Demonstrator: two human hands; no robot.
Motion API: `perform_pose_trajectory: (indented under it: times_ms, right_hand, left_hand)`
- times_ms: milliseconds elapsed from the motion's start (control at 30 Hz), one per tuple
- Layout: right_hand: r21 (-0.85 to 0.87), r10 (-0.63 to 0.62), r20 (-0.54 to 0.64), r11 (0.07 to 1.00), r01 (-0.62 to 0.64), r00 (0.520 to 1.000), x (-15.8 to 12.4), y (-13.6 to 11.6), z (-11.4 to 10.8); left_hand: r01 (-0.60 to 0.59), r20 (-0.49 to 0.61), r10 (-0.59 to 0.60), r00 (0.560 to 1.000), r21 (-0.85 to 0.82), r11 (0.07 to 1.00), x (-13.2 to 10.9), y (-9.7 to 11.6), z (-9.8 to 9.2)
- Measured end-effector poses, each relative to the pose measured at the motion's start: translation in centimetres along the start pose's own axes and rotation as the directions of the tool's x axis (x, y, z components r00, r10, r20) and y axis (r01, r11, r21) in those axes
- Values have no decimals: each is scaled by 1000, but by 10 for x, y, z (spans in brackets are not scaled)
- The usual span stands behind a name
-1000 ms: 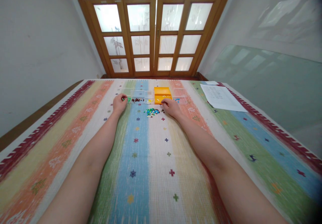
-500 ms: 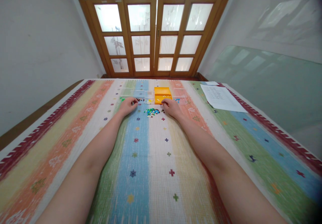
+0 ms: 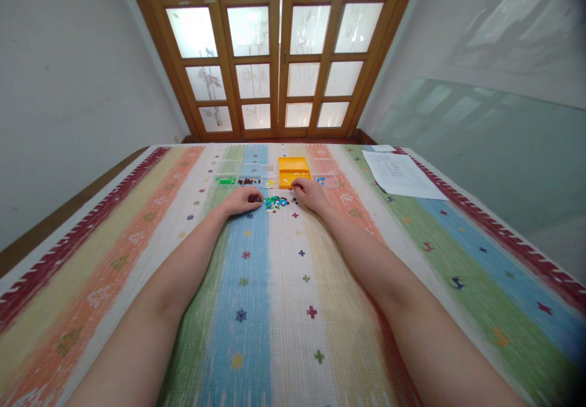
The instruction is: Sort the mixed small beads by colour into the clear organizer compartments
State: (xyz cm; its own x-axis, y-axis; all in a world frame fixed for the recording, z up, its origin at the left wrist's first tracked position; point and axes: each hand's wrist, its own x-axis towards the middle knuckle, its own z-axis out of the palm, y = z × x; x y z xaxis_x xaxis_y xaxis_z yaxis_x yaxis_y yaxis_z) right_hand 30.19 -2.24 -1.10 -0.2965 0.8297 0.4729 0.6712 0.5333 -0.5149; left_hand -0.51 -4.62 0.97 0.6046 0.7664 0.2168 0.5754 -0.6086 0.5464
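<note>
A small pile of mixed green, blue, white and dark pieces (image 3: 276, 203) lies on the striped tablecloth. My left hand (image 3: 242, 201) is at the pile's left edge, fingers curled and tips drawn close to the thumb. Anything between them is too small to make out. To the right of the pile, my right hand (image 3: 309, 193) is pinched in front of the open orange box (image 3: 294, 164), which has white pieces inside. What that pinch holds is unclear. Clear boxes beside it contain green pieces (image 3: 226, 181), dark red pieces (image 3: 248, 181), yellow pieces (image 3: 271, 183) and blue pieces (image 3: 319, 180).
White paper sheets (image 3: 400, 174) lie at the far right of the table. The striped tablecloth (image 3: 284, 309) covers the tabletop. Beyond its far edge stand wooden doors with glass panes (image 3: 256, 83); a glass panel (image 3: 480, 132) leans at the right wall.
My left hand has moved right and nearer from the dark red pieces to the pile, uncovering the green and dark red compartments. The right hand stays near the orange box. The view has shifted slightly.
</note>
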Motion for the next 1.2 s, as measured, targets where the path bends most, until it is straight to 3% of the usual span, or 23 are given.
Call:
perform_pose_trajectory:
  times_ms: [200, 433, 600, 733, 867, 1000, 1100, 1200]
  right_hand:
    - [10, -5, -5, 1000, 5, 1000, -1, -2, -2]
    - [-8, 13, 7, 1000, -13, 1000, -1, -4, -3]
    - [-13, 20, 15, 1000, -19, 1000, -1, -3, -3]
    - [-21, 9, 17, 1000, -9, 1000, -1, -2, -2]
    - [-26, -3, 10, 1000, 4, 1000, -1, -1, -2]
    - [-30, 9, 16, 1000, -9, 1000, -1, -2, -2]
    - [-26, 3, 9, 1000, -2, 1000, -1, -3, -3]
    - [-28, 5, 9, 1000, -4, 1000, -1, -4, -4]
  left_hand:
    - [26, 27, -25, 999, -61, 998, 1, 5, 2]
    - [140, -150, -158, 976, -119, 983, -1, -4, 5]
    - [197, -298, -246, 922, -186, 963, -2, -22, 0]
    - [251, -471, -360, 805, -280, 927, -3, -40, -5]
    - [300, -632, -464, 621, -356, 885, -6, -56, -14]
    - [322, -703, -554, 447, -451, 832, -11, -68, -23]
    - [294, -696, -618, 366, -544, 786, -15, -72, -27]
    - [286, -680, -662, 314, -597, 749, -16, -73, -28]
